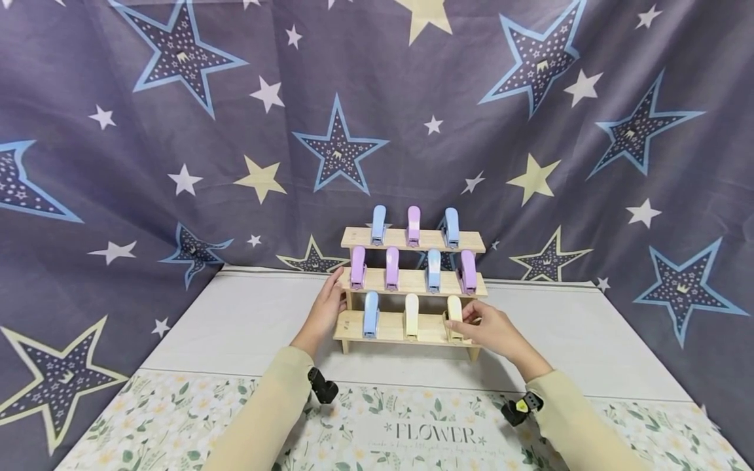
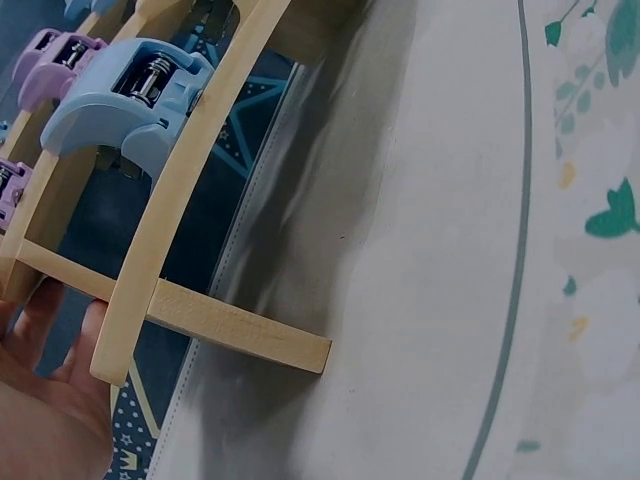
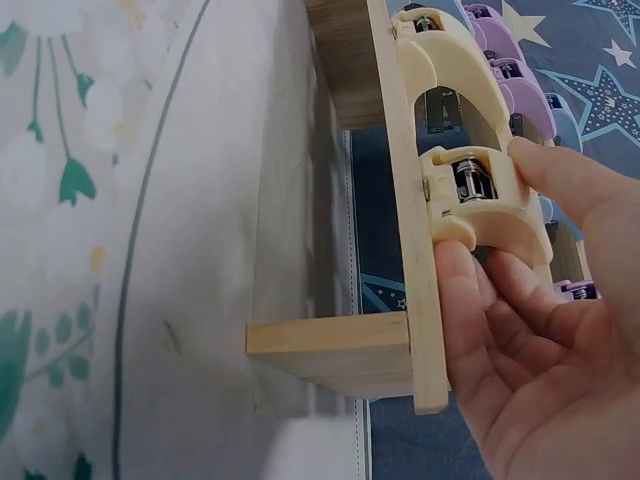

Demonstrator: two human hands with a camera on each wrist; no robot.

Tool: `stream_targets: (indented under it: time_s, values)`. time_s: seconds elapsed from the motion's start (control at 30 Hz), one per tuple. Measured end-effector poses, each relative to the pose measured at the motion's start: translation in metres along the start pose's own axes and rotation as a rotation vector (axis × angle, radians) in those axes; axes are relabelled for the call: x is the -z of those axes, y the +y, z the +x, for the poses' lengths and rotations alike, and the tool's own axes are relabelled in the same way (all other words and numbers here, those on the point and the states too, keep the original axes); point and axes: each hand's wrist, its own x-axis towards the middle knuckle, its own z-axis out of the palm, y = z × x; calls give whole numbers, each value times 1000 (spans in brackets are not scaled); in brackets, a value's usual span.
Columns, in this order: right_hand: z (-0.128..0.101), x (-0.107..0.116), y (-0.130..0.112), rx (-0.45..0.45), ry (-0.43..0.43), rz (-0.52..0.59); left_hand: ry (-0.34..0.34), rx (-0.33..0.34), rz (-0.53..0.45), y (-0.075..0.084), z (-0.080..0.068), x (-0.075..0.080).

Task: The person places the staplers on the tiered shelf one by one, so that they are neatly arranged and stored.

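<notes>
A three-tier wooden display rack (image 1: 385,320) holds small staplers in rows. At the right end of its bottom shelf, my right hand (image 1: 485,327) pinches a pale yellow stapler (image 3: 485,200), thumb on one side and fingers on the other. The stapler sits on the shelf. Beside it stands another yellow stapler (image 1: 411,317), then a blue stapler (image 1: 371,315). My left hand (image 1: 324,311) grips the rack's left side, its fingers (image 2: 85,345) partly hidden behind the wooden side piece in the left wrist view.
Purple staplers (image 1: 391,269) and a blue one (image 1: 433,271) line the middle shelf. The top shelf carries a purple stapler (image 1: 413,226) between two blue ones. Behind hangs a star-patterned curtain (image 1: 383,72); a floral mat (image 1: 194,418) covers the table's front.
</notes>
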Motion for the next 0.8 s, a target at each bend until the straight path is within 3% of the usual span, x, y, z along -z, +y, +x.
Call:
stream_targets:
  time_s: [0.27, 0.53, 0.8]
  values:
    - [-1, 1, 2, -10, -12, 17, 3, 5, 6, -1, 1, -1]
    - [-5, 7, 2, -39, -72, 137, -17, 10, 7, 0, 1, 0]
    - [-13, 18, 7, -17, -68, 104, -21, 3, 27, -3, -1, 3]
